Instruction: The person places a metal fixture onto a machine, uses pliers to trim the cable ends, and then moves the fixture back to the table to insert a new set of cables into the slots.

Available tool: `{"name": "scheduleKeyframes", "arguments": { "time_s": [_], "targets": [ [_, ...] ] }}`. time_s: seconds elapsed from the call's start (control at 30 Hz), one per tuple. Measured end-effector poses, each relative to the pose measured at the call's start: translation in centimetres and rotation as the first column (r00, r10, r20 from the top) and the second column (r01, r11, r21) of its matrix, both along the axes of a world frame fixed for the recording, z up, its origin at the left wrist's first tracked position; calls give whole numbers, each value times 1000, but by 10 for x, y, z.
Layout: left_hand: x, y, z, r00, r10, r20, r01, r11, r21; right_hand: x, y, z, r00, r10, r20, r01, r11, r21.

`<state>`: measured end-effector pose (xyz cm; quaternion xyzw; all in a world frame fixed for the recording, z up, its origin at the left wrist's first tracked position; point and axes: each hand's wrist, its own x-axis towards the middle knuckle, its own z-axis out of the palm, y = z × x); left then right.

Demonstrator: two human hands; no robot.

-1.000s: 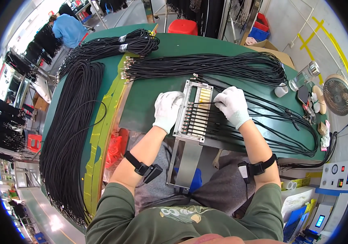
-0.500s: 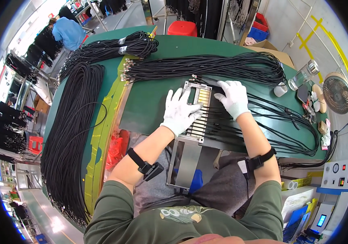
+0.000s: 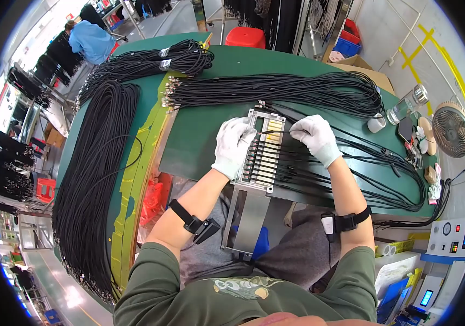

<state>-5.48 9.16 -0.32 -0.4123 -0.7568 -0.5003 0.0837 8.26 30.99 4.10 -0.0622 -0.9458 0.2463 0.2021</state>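
Note:
Both my hands wear white gloves. Between them a black cable [image 3: 275,131] stretches across the upper part of a slotted metal fixture [image 3: 269,188]. My left hand [image 3: 234,145], at the fixture's left side, pinches the cable near its end; the tip is hidden by the fingers. To the right of the fixture, my right hand [image 3: 316,139] is closed on the same cable. Below it, several black cables lie in the fixture's pale slots, their metal ends lined up along its left side. They trail off to the right over the green table [image 3: 189,144].
A long bundle of black cables [image 3: 276,89] lies beyond the fixture, another [image 3: 96,179] along the left. A glass bottle [image 3: 406,104], a white cup [image 3: 376,124] and a fan [image 3: 453,129] stand at the right. A person in blue [image 3: 90,42] is at the far left.
My left hand has gone from spread over the fixture to a pinch at its left side. My right hand has closed and moved slightly down; a cable now spans between them.

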Motion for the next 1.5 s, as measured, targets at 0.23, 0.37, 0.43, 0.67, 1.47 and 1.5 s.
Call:
{"name": "scheduleKeyframes", "arguments": {
  "time_s": [0.23,0.37,0.43,0.67,1.47,1.5],
  "targets": [
    [6,-1,13,984,-122,-129,127,991,33,-13,-45,8,976,129,-175,-120,991,62],
    [-4,-10,11,985,-77,-152,74,997,-26,-6,-39,7,988,153,-31,-154,988,-20],
    [-6,-9,9,987,-34,-154,26,998,-52,2,-25,7,994,73,83,-68,996,-57],
    [-9,-3,-8,995,98,-34,-101,990,-98,-1,-34,9,983,-60,174,22,977,213],
    [13,4,0,928,-147,-342,-23,894,-447,-18,5,-24,932,-363,-4,340,870,357],
    [12,4,-1,929,-143,-341,-26,895,-445,-17,7,-22,932,-361,41,326,881,342]
  ]
}}
